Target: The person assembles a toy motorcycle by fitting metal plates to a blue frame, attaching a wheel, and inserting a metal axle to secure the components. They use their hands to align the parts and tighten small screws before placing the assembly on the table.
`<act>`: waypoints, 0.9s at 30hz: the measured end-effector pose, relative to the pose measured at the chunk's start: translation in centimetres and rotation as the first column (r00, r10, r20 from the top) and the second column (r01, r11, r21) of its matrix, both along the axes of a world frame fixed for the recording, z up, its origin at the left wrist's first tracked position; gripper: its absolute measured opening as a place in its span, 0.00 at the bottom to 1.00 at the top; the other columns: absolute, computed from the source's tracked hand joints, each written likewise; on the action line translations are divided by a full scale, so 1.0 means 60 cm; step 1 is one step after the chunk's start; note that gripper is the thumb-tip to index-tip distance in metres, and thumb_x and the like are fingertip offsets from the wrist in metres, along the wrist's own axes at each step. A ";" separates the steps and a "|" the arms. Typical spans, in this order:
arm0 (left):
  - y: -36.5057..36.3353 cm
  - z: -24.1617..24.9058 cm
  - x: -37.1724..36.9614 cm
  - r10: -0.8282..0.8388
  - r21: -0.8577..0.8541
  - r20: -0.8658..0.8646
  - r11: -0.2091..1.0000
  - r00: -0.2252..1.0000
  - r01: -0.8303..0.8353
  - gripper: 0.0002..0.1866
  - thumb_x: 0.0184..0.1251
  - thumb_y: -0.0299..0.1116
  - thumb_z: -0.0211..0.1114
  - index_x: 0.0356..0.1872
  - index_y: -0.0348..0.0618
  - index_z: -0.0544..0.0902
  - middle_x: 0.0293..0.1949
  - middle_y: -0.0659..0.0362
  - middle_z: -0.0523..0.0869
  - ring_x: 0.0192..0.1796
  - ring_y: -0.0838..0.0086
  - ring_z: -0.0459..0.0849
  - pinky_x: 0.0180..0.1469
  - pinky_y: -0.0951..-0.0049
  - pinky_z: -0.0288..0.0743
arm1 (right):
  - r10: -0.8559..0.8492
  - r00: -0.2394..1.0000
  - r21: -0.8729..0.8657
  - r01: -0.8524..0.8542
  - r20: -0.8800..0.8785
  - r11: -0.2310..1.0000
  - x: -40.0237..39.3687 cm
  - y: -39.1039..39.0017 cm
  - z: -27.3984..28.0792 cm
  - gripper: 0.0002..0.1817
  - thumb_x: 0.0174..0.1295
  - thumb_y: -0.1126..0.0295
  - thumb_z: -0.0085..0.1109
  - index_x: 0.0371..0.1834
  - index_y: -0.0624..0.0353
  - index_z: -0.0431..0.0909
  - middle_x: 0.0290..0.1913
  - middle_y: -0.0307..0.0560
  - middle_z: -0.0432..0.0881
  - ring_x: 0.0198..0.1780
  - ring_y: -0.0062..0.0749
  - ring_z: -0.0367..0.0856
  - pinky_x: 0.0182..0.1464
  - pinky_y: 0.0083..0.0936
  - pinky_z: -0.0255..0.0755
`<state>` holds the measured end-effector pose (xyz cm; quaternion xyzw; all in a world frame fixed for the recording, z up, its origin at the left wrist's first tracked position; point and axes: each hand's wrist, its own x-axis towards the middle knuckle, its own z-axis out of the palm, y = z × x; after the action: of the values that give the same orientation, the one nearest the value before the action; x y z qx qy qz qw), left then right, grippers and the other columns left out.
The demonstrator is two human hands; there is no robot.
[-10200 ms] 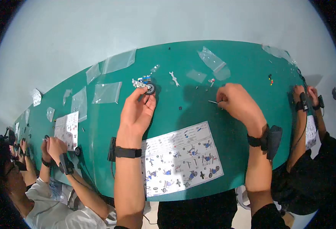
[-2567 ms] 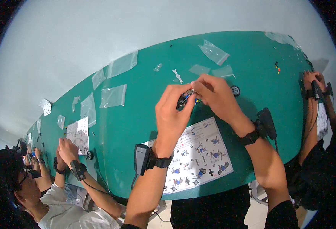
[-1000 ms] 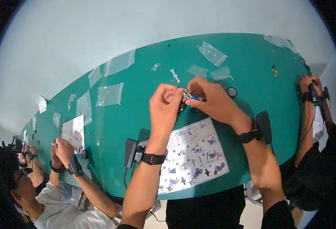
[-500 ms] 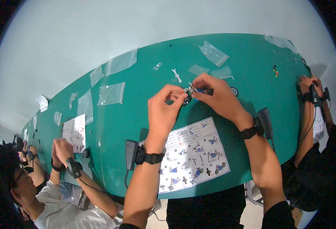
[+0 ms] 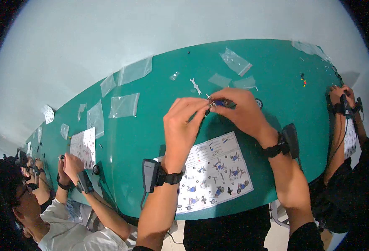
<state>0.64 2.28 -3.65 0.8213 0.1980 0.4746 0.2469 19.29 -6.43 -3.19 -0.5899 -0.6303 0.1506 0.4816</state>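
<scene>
A small blue and metallic model part is held between both hands above the green table. My left hand pinches its left end, with a dark piece partly visible under the fingertips. My right hand grips the other end between thumb and fingers. Just right of that hand lies a black wheel. A silver wrench rests beyond my left hand. Below both hands lies a printed instruction sheet.
Clear plastic bags lie at the left and the back. Small red and yellow pieces sit at the right. A person in white works at the left; another person's hands are at the right edge.
My left hand's fingers have closed in over the part, hiding most of the dark round piece seen under them before. The person at the left has raised a small item.
</scene>
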 end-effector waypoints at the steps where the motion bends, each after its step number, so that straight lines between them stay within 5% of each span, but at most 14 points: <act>1: -0.003 0.000 0.000 0.005 -0.020 -0.005 1.000 1.000 -0.005 0.08 0.66 0.19 0.76 0.45 0.38 0.95 0.44 0.53 0.95 0.48 0.68 0.92 0.51 0.71 0.84 | -0.002 1.000 0.008 0.002 0.006 1.000 0.000 0.000 0.000 0.13 0.67 0.73 0.74 0.53 0.64 0.89 0.46 0.49 0.92 0.44 0.34 0.89 0.49 0.29 0.81; 10: -0.010 0.001 0.008 -0.040 -0.280 0.055 0.958 0.998 0.053 0.09 0.68 0.18 0.75 0.47 0.39 0.95 0.49 0.54 0.93 0.51 0.69 0.90 0.55 0.73 0.83 | -0.041 0.998 0.050 0.038 0.049 0.998 -0.003 -0.005 0.008 0.14 0.66 0.69 0.76 0.53 0.63 0.90 0.45 0.51 0.92 0.42 0.36 0.90 0.47 0.29 0.81; 13: -0.005 -0.008 0.013 -0.071 -0.237 0.070 0.968 0.995 0.085 0.12 0.70 0.18 0.74 0.51 0.38 0.94 0.51 0.54 0.92 0.54 0.70 0.90 0.58 0.74 0.83 | -0.054 0.997 0.061 0.051 0.055 0.997 -0.001 -0.008 0.015 0.16 0.66 0.69 0.76 0.55 0.62 0.90 0.46 0.51 0.92 0.42 0.35 0.90 0.47 0.29 0.81; 16: -0.007 -0.008 0.016 -0.137 -0.434 0.154 0.880 0.979 0.191 0.13 0.71 0.16 0.73 0.54 0.35 0.92 0.53 0.53 0.92 0.57 0.70 0.90 0.63 0.73 0.83 | -0.068 0.998 0.088 0.069 -0.015 0.994 -0.009 -0.010 0.022 0.18 0.65 0.69 0.76 0.56 0.63 0.89 0.46 0.52 0.92 0.43 0.38 0.91 0.48 0.32 0.82; 19: -0.005 -0.017 0.017 -0.160 -0.497 0.294 0.816 0.942 0.294 0.14 0.69 0.15 0.73 0.54 0.35 0.91 0.53 0.52 0.92 0.57 0.69 0.91 0.64 0.70 0.83 | -0.083 0.983 0.189 0.052 0.163 0.981 -0.006 -0.015 0.026 0.16 0.66 0.68 0.74 0.54 0.61 0.88 0.51 0.57 0.92 0.50 0.52 0.91 0.53 0.38 0.84; 22: -0.011 -0.003 0.011 -0.124 -0.435 0.258 0.871 0.958 0.230 0.14 0.67 0.13 0.73 0.52 0.34 0.91 0.55 0.50 0.93 0.58 0.65 0.91 0.66 0.67 0.83 | -0.153 0.932 0.265 0.064 0.329 0.962 -0.010 -0.025 0.041 0.14 0.67 0.69 0.72 0.53 0.60 0.87 0.53 0.56 0.91 0.53 0.53 0.90 0.54 0.40 0.84; 27: -0.027 0.035 0.003 -0.121 -0.140 0.257 0.977 0.959 0.161 0.16 0.63 0.11 0.73 0.50 0.35 0.91 0.54 0.47 0.94 0.59 0.59 0.93 0.64 0.64 0.85 | -0.199 0.914 0.521 -0.015 0.353 0.853 -0.024 -0.035 0.067 0.15 0.66 0.75 0.72 0.54 0.64 0.86 0.52 0.52 0.90 0.54 0.50 0.90 0.55 0.42 0.84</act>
<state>0.84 0.63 -1.52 0.7454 0.1439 0.5369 0.3680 17.85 -8.52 0.82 -0.4881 -0.7017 -0.1684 0.4909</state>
